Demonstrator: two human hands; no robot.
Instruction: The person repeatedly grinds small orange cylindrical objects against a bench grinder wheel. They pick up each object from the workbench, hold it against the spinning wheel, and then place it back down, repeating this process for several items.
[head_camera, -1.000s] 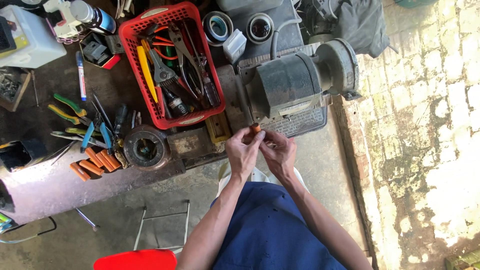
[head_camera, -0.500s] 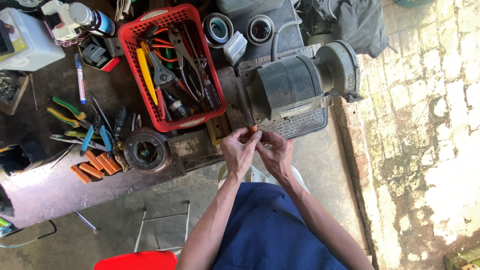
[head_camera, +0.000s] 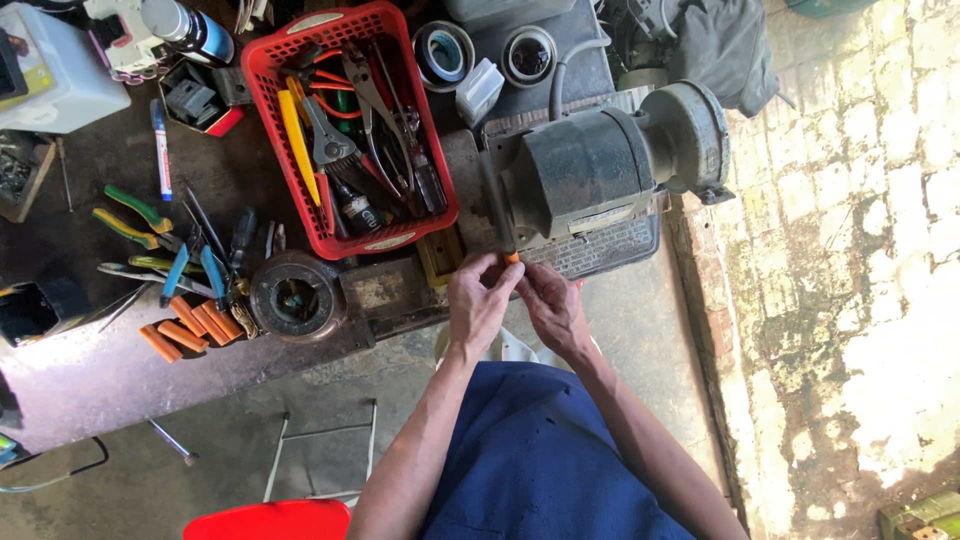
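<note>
Left hand (head_camera: 478, 303): the fingers are closed narrow, and their tips pinch a small orange piece (head_camera: 512, 258).
Right hand (head_camera: 549, 305): the fingers are curled narrow and their tips meet the left fingertips at the same orange piece; how much of it they grip I cannot tell.
Orange piece: it sits between the fingertips of both hands, just in front of the grey motor (head_camera: 600, 170).
Left of the fingers: a round dark coil part (head_camera: 296, 295) lies near, and further left a group of orange tubes (head_camera: 190, 325) and pliers with green and blue handles (head_camera: 150, 235).
Beyond the fingers, to the left: a red plastic basket (head_camera: 440, 190) full of hand tools.
Beyond the basket: two rolls of tape (head_camera: 445, 52) and a small white box (head_camera: 479, 90).
Far left: a white square container (head_camera: 60, 85) with a yellow label on its side, and a blue marker pen (head_camera: 161, 148).
</note>
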